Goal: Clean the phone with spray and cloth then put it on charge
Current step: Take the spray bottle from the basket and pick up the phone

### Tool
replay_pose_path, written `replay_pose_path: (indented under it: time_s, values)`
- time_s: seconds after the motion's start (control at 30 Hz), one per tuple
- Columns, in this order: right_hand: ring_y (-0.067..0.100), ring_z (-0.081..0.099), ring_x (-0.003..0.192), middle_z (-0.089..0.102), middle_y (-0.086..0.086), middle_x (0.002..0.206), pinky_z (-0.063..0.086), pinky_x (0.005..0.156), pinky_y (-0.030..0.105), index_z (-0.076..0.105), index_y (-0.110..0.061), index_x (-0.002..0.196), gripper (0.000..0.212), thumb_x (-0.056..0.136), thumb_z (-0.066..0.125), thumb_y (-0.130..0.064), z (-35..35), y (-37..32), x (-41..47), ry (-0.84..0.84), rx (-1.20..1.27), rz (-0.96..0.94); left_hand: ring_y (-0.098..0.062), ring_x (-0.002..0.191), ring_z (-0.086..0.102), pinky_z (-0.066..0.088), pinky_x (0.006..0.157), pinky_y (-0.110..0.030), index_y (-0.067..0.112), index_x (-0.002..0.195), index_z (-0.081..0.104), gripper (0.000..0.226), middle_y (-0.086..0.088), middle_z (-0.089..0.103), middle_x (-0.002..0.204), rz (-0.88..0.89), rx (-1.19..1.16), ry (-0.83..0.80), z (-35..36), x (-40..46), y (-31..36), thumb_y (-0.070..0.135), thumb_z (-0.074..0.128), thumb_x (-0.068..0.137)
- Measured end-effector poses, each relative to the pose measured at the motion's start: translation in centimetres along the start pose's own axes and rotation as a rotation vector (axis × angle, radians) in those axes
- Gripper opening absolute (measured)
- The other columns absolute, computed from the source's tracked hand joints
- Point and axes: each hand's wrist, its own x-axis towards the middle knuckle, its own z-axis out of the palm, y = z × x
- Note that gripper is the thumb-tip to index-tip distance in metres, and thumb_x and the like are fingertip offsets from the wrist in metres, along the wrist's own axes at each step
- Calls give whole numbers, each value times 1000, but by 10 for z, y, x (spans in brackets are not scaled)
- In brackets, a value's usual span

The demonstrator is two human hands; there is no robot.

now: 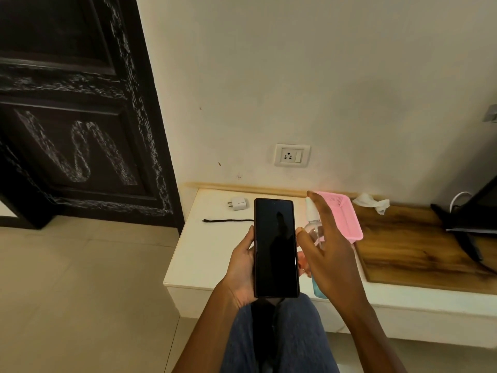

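My left hand [242,267] grips a black phone [275,246] by its edges, dark screen facing up, above the front of the white shelf [204,254]. My right hand [330,254] is wrapped around a clear spray bottle [313,230] with a white nozzle and blue liquid at its base. The forefinger rests on top of the nozzle, which sits just right of the phone. A crumpled white cloth [372,203] lies by the wall. A white charger plug [238,203] and a black cable [228,220] lie on the shelf behind the phone.
A wall socket [291,156] with a switch is above the shelf. A pink plastic basket [347,219] stands behind my right hand, on a wooden board [416,246]. A dark screen-like object [473,211] leans at far right. A dark door [75,117] fills the left.
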Motion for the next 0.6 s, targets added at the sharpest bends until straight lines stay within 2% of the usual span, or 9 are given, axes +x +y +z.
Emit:
replay_pose_path:
  time_s: [0.07,0.17,0.2,0.3,0.4,0.47,0.6]
  values:
    - [8,62,68,52,-24,77,45,48,4,25,-70,114,55,91,55,-29,2,4,2,0,-82,-38,-36,110,63,50,93,-51,20,119,68,63,-16,68,118,-6,-5,-13,-3,1,-2,68,48,83]
    - [17,61,67,62,-6,85,49,56,14,42,-46,114,30,92,54,-29,2,13,6,-12,-82,33,-37,111,63,48,96,-54,21,115,70,61,-16,68,117,-13,-13,-15,-5,3,-3,68,50,81]
    - [19,61,68,61,-6,85,51,59,18,44,-45,114,28,92,53,-31,3,15,7,-16,-100,28,-37,112,62,46,98,-55,21,115,70,61,-16,68,119,-18,-18,-18,-6,4,-3,68,50,81]
    - [13,61,66,49,-26,81,53,63,20,27,-64,114,52,90,57,-29,5,13,9,0,-167,-12,-37,116,60,40,104,-57,21,118,68,62,-16,66,123,-26,-25,-15,-7,6,-4,67,52,80]
    - [12,61,64,47,-24,77,54,64,22,21,-70,112,59,90,58,-28,5,15,8,20,-200,-7,-37,116,60,38,105,-58,21,119,68,62,-16,66,123,-18,-21,-5,-9,8,-3,67,55,78]
    - [12,60,62,44,-16,76,56,64,25,18,-70,115,61,91,56,-28,5,15,7,17,-259,-4,-38,117,59,38,105,-58,22,120,67,62,-17,65,124,-13,-24,1,-9,9,-3,66,57,77]
    - [12,60,65,49,-10,89,58,68,30,23,-52,134,58,91,56,-29,5,14,3,5,-303,34,-39,114,61,41,103,-58,21,119,68,60,-18,65,123,-1,-45,15,-10,7,-4,65,56,78]
